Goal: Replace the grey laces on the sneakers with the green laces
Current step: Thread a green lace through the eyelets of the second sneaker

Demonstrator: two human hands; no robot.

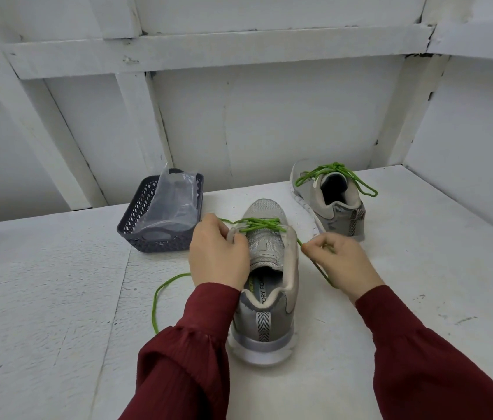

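Head view, looking down at a work surface. White panelled wall (pixel 269 116) with timber battens closes off the back. White painted table (pixel 57 298), rough-textured, fills the lower half.

Two dark red sleeves (pixel 184 359) come in from the bottom edge, one each side of the near sneaker (pixel 264 304). It stands upright at centre, heel toward the camera and toe away, with the tongue pulled up. The left forearm covers its left flank.

Far sneaker (pixel 334 207) sits at back right, well apart from the near one, tipped a little so that the sole edge shows on its left. Its second green lace (pixel 330 171) is threaded, with loops hanging loose over the collar.

Dark latticed basket (pixel 136 225) is at back left, near the left hand but not touching it. A clear plastic bag (pixel 175 198) lies inside; I cannot make out its contents.

Left hand (pixel 218 256) is at the shoe's left eyelet edge, fingers curled around the green lace (pixel 257 222), hiding the eyelets on that side. Right hand (pixel 342 262) is just beside the shoe's right side and pinches the other run of the same lace between thumb and forefinger.

The lace crosses the lower eyelets only. One tail curves over the table at left, below the left wrist; the other runs beneath the right hand.
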